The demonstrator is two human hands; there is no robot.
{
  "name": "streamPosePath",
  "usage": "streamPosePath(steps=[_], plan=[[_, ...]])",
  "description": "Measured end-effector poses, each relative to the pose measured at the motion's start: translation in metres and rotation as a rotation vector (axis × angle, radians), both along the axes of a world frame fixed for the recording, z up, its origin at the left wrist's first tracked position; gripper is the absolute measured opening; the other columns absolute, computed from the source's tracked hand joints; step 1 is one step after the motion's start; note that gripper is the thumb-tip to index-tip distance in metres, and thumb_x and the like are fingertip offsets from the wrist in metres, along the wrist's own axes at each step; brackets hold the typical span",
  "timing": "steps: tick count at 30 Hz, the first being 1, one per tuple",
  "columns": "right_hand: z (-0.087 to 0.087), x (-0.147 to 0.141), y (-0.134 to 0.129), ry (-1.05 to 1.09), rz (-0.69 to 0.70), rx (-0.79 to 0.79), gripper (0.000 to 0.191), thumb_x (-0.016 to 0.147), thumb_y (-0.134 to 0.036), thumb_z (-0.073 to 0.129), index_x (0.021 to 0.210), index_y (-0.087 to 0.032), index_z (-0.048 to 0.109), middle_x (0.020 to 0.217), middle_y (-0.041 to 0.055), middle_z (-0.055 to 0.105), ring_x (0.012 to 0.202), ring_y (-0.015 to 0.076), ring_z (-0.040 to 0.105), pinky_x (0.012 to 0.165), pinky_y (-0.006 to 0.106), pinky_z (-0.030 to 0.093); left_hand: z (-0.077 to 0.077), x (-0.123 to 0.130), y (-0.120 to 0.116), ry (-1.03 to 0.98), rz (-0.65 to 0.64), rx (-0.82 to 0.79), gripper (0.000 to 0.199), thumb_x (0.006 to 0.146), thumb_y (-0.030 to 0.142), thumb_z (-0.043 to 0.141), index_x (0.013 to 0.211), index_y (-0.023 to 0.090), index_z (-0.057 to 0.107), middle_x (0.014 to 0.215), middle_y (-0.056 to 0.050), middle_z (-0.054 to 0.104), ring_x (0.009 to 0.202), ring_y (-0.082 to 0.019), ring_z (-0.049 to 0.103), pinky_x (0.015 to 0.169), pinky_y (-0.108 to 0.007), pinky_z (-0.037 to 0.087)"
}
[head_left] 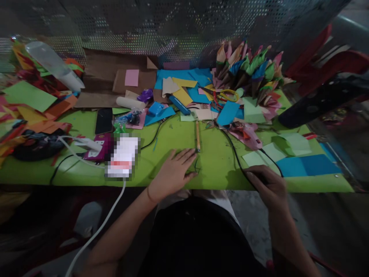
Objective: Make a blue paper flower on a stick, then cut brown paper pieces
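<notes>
My left hand (175,171) lies flat on the green table (173,134), fingers stretched out and empty, just below a pencil (197,136). A thin dark line or strand shows beside its fingertips. At the front edge on the right, my right hand (266,182) is closed round a black cable (236,156). That cable runs up toward a pink glue gun (248,135), which rests on scraps of paper. Light green paper (263,157) and blue paper (308,165) lie beside my right hand.
Rolled paper cones (253,69) crowd the back right. A blurred phone (122,157) with a white cable, a purple box (99,148) and a black phone (103,120) lie left. Brown cardboard (98,77), scissors (229,95) and a blue cutter (179,105) are at the back.
</notes>
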State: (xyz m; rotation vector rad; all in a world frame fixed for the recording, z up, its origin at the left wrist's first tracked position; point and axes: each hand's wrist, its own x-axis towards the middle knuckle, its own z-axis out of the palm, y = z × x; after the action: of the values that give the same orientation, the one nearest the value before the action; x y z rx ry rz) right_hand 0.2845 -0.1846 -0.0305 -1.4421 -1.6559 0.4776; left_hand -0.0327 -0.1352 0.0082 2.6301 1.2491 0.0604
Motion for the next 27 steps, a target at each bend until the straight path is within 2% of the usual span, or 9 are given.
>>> streamPosePath(steps=[6,8,10,11,13,15,20,23,27], plan=[[0.002,-0.001,0.001,0.002,-0.002,-0.02,0.008,0.089,-0.031,0.068,0.088,-0.025,0.073,0.082,0.003,0.073,0.076,0.0206,0.068,0.069,0.033,0.052,0.005,0.018,-0.054,-0.171,-0.187,-0.186,0.067,0.1,0.057,0.042,0.151,0.014,0.041,0.164,-0.013,0.034,0.155,-0.027,0.026,0.127,-0.05,0.018],[0.003,-0.001,0.001,0.02,-0.01,-0.025,0.009,0.089,-0.032,0.068,0.087,-0.025,0.073,0.081,0.003,0.073,0.075,0.0206,0.068,0.068,0.033,0.052,0.006,0.032,-0.066,-0.271,-0.377,-0.331,0.064,0.1,0.054,0.042,0.151,0.015,0.042,0.16,-0.011,0.041,0.152,-0.023,0.032,0.127,-0.045,0.022],[0.003,-0.001,0.0,0.042,-0.017,-0.042,0.011,0.088,-0.034,0.068,0.085,-0.025,0.074,0.08,0.003,0.072,0.074,0.0203,0.067,0.067,0.032,0.052,0.01,0.043,-0.071,-0.348,-0.613,-0.489,0.057,0.102,0.048,0.044,0.15,0.017,0.044,0.154,-0.006,0.051,0.146,-0.017,0.043,0.123,-0.032,0.031],[0.003,0.0,0.0,0.057,-0.018,-0.055,0.012,0.088,-0.035,0.069,0.085,-0.024,0.074,0.079,0.0029,0.072,0.073,0.0202,0.067,0.066,0.032,0.052,0.013,0.045,-0.069,-0.379,-0.664,-0.527,0.053,0.102,0.045,0.044,0.149,0.02,0.047,0.152,-0.004,0.054,0.143,-0.015,0.046,0.122,-0.03,0.033],[0.002,0.003,-0.001,0.099,-0.02,-0.089,0.014,0.087,-0.037,0.069,0.084,-0.024,0.074,0.078,0.0029,0.072,0.072,0.0199,0.067,0.065,0.031,0.053,0.019,0.045,-0.059,-0.436,-0.602,-0.513,0.048,0.103,0.04,0.045,0.147,0.024,0.05,0.152,-0.003,0.054,0.143,-0.015,0.047,0.121,-0.031,0.036],[0.0,0.006,-0.001,0.159,-0.029,-0.109,0.015,0.087,-0.039,0.069,0.084,-0.025,0.074,0.079,0.0034,0.073,0.073,0.0205,0.069,0.063,0.03,0.053,0.024,0.037,-0.043,-0.455,-0.407,-0.404,0.048,0.102,0.04,0.046,0.148,0.027,0.048,0.154,-0.004,0.052,0.145,-0.017,0.044,0.121,-0.036,0.037],[0.007,0.013,0.003,0.136,-0.028,-0.083,0.021,0.086,-0.044,0.068,0.095,-0.026,0.073,0.085,0.005,0.077,0.074,0.0222,0.071,0.061,0.031,0.057,0.018,0.009,-0.008,-0.231,-0.008,-0.067,0.05,0.101,0.04,0.046,0.149,0.023,0.046,0.16,-0.01,0.043,0.15,-0.025,0.036,0.122,-0.049,0.034],[0.017,0.011,0.006,-0.056,-0.016,-0.024,0.026,0.087,-0.046,0.067,0.105,-0.028,0.072,0.088,0.0042,0.077,0.067,0.0203,0.069,0.062,0.032,0.059,0.004,0.0,-0.002,-0.134,0.081,0.0,0.052,0.101,0.041,0.046,0.151,0.025,0.043,0.16,-0.009,0.043,0.15,-0.027,0.036,0.121,-0.051,0.033],[0.028,0.003,0.02,-0.205,0.071,0.084,0.027,0.09,-0.046,0.064,0.11,-0.03,0.069,0.089,0.0033,0.077,0.064,0.0197,0.069,0.059,0.032,0.059,-0.01,-0.001,-0.003,-0.114,0.073,0.071,0.054,0.101,0.047,0.044,0.152,0.027,0.041,0.16,-0.008,0.044,0.149,-0.025,0.037,0.12,-0.049,0.034]])
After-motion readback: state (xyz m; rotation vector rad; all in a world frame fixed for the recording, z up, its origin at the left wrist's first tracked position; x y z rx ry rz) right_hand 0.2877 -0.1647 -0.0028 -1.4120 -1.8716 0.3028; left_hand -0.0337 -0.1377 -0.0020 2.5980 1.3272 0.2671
